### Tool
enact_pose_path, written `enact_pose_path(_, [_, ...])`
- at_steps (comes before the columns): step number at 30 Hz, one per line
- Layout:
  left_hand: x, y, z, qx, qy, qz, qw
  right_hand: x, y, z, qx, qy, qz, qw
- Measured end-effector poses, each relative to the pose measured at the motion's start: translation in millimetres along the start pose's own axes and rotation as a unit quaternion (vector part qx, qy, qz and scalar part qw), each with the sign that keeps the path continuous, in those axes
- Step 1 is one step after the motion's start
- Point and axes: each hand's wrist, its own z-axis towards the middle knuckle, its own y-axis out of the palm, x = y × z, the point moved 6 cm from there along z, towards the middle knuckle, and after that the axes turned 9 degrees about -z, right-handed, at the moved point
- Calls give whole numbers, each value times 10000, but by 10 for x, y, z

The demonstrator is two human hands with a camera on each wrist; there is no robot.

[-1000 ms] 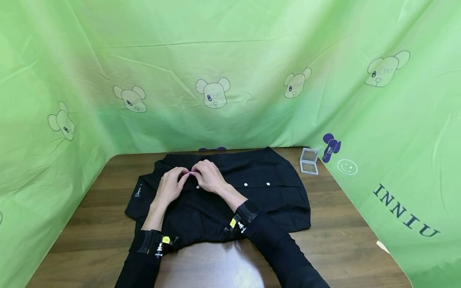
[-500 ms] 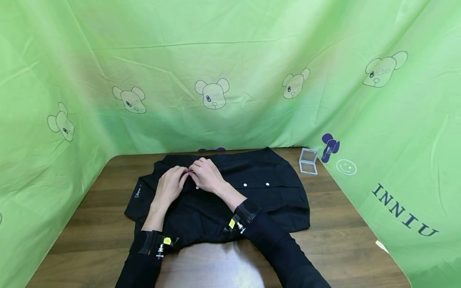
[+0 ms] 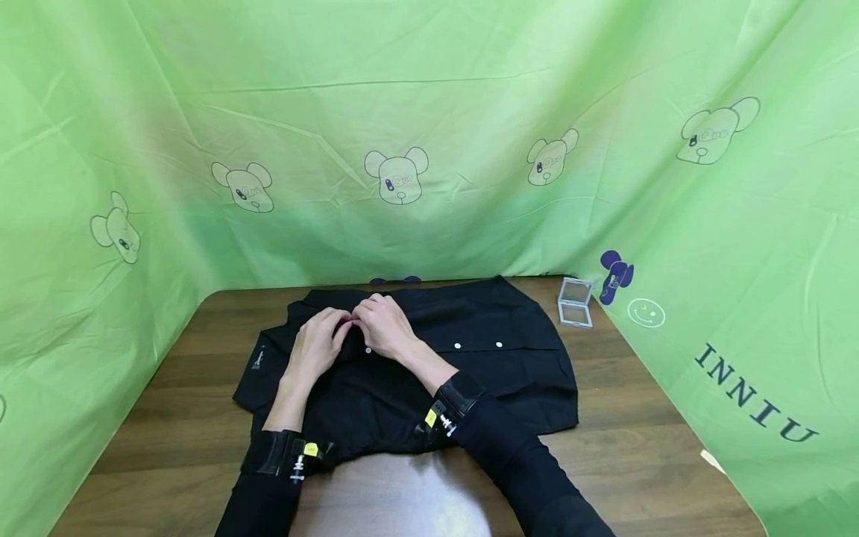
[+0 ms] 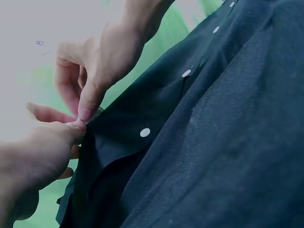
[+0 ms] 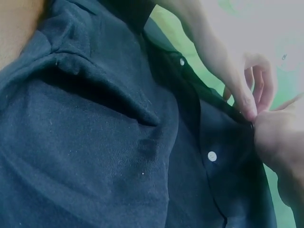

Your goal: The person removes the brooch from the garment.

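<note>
A black short-sleeved shirt (image 3: pixel 382 403) lies spread sideways, its placket dotted with white buttons. My left hand (image 3: pixel 314 347) and right hand (image 3: pixel 385 326) meet tip to tip over the placket, lifting its edge. In the left wrist view, the thumb and finger of the right hand (image 4: pixel 102 61) pinch the fabric edge, against the thumb of the left hand (image 4: pixel 40 149). Whatever lies between the fingertips is mostly hidden. One white button (image 5: pixel 212 156) shows just beside the raised part in the right wrist view. Farther along the placket sits another button (image 3: pixel 458 345).
On the wooden table (image 3: pixel 624 418), a small clear hinged case (image 3: pixel 575 302) stands unfolded near the back right corner. Green printed cloth (image 3: pixel 429 89) hangs behind and along both sides. The left sleeve end carries a small pale print (image 3: pixel 258 357).
Both hands stay at the same spot on the placket. The right hand has shifted slightly left, and the fingertips have drawn closer, covering the small pale thing seen between them earlier.
</note>
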Motion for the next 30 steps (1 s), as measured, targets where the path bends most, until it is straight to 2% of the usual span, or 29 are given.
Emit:
enact_pose_path(5, [-22, -29, 5, 7, -172, -313, 9994, 36, 16, 2, -55, 344, 378, 9987])
enact_pose_path(11, [-74, -40, 4, 30, -375, -527, 9979, 88, 43, -10, -13, 835, 1031, 9912])
enact_pose_path(22, [-122, -37, 5, 213, -325, -750, 9964, 142, 98, -44, 152, 1300, 1697, 9768])
enact_pose_path(30, [-140, -31, 6, 260, -405, -875, 9950, 152, 128, -46, 219, 1580, 2047, 9657])
